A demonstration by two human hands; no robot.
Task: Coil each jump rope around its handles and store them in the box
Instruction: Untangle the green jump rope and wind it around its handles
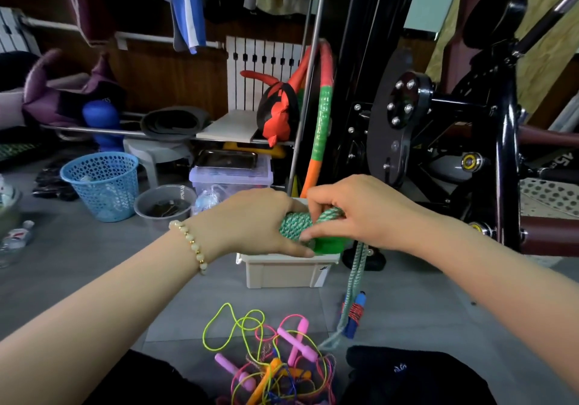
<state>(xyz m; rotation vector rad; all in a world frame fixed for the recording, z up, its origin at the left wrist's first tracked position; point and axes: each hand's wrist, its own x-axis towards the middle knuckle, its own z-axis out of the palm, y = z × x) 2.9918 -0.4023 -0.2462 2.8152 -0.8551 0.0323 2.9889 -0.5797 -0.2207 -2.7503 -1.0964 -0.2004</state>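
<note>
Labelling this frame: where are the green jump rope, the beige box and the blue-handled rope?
green jump rope (296, 224): head view, on its wound turns.
beige box (282, 274): head view, on its front wall.
blue-handled rope (356, 312): head view, on the red turns round its handles.

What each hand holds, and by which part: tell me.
Left hand grips the green-and-white braided jump rope by its coiled bundle around the green handles; right hand pinches the rope's strand beside it.
</note>
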